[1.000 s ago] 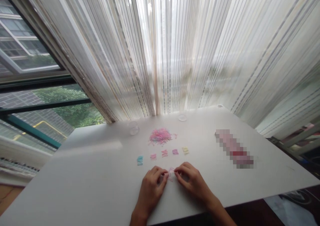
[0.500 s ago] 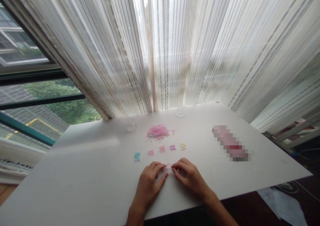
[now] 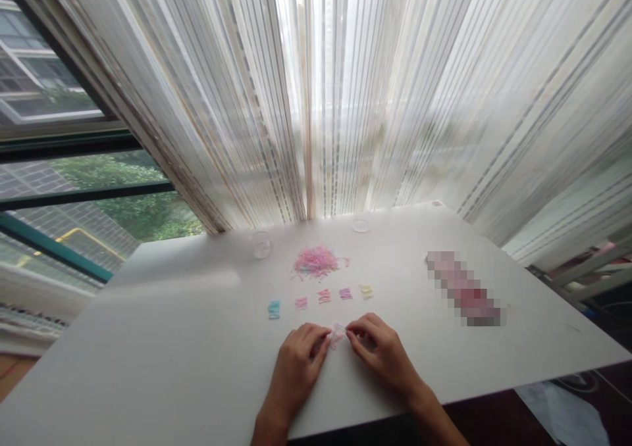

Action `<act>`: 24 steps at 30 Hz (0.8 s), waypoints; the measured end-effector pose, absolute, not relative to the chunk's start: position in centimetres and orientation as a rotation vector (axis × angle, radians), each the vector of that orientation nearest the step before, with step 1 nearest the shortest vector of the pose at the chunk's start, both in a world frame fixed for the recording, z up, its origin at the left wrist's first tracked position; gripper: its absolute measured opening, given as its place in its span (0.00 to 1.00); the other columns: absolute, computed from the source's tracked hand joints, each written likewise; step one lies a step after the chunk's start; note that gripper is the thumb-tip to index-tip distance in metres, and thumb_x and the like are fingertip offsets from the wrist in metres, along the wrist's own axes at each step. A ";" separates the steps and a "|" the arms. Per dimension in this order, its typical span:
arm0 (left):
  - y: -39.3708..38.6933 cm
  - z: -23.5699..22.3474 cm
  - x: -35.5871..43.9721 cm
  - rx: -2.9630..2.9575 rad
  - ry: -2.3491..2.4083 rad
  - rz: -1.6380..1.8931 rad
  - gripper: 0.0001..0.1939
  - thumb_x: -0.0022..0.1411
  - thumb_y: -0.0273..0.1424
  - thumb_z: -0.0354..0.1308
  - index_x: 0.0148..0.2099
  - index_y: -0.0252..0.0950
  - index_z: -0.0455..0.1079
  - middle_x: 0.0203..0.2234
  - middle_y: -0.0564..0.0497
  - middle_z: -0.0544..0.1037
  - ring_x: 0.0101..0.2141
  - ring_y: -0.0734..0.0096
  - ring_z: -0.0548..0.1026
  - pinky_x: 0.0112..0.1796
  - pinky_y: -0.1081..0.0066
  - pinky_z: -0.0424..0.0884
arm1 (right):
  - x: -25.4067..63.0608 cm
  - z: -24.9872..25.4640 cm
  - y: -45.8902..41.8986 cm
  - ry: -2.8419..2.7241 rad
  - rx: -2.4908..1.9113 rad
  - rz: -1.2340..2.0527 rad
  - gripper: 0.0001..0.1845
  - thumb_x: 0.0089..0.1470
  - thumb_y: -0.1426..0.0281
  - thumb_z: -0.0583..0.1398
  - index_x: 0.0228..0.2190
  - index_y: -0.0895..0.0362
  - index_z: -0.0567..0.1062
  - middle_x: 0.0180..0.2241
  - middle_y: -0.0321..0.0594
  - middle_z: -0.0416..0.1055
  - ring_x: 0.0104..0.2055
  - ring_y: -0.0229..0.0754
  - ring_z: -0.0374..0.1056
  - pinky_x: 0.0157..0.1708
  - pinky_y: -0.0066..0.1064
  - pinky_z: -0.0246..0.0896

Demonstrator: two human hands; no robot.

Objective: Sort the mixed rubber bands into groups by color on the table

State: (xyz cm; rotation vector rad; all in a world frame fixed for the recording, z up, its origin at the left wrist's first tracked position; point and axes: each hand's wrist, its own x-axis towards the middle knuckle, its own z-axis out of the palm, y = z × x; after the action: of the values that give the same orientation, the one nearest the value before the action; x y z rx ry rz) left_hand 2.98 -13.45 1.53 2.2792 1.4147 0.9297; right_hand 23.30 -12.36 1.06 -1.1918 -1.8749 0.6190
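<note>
Near the front of the white table [image 3: 162, 341], my left hand [image 3: 302, 354] is closed in a pinch at the left side of a small bunch of thin pale-pink pieces [image 3: 338, 334]. My right hand [image 3: 381, 348] pinches at the right side of the same bunch; their exact kind is too small to tell. Just beyond lies a row of small sorted groups: blue [image 3: 274, 310], pink [image 3: 301, 302], red-pink [image 3: 324, 296], purple [image 3: 345, 293] and yellow [image 3: 366, 291]. Behind the row is a loose mixed pile [image 3: 316, 262], mostly pink.
A clear round tub [image 3: 261, 244] stands at the back left of the pile, and a clear round lid [image 3: 361, 225] lies at the back right. On the right rests a long pinkish blurred-out object [image 3: 463, 289]. Striped sheer curtains [image 3: 336, 104] hang along the table's far edge.
The view has shifted slightly. My fingers have moved a little around the pale-pink pieces, both hands staying at the same spot. The sorted groups and pile look the same.
</note>
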 end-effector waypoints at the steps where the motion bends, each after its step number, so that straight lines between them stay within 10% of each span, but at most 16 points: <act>1: -13.5 1.5 3.0 2.277 1.418 0.927 0.08 0.68 0.29 0.53 0.45 0.39 0.73 0.35 0.50 0.78 0.33 0.68 0.76 0.36 0.69 0.73 | 23.3 1.0 -12.4 -1.870 -1.193 0.623 0.07 0.62 0.69 0.58 0.35 0.55 0.76 0.31 0.39 0.72 0.33 0.40 0.69 0.35 0.31 0.68; 24: -14.6 0.6 4.2 2.220 1.425 1.077 0.08 0.69 0.30 0.53 0.42 0.38 0.74 0.33 0.49 0.80 0.31 0.71 0.77 0.33 0.72 0.73 | 23.4 1.2 -12.6 -1.939 -1.093 0.690 0.06 0.62 0.72 0.58 0.36 0.54 0.77 0.32 0.39 0.73 0.34 0.40 0.71 0.36 0.30 0.68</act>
State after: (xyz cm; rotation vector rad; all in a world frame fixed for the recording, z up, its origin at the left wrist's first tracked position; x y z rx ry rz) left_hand 4.21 -14.63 0.64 2.2203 1.4246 1.0774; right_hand 23.44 -12.56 1.16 -1.0926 -1.9391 0.6902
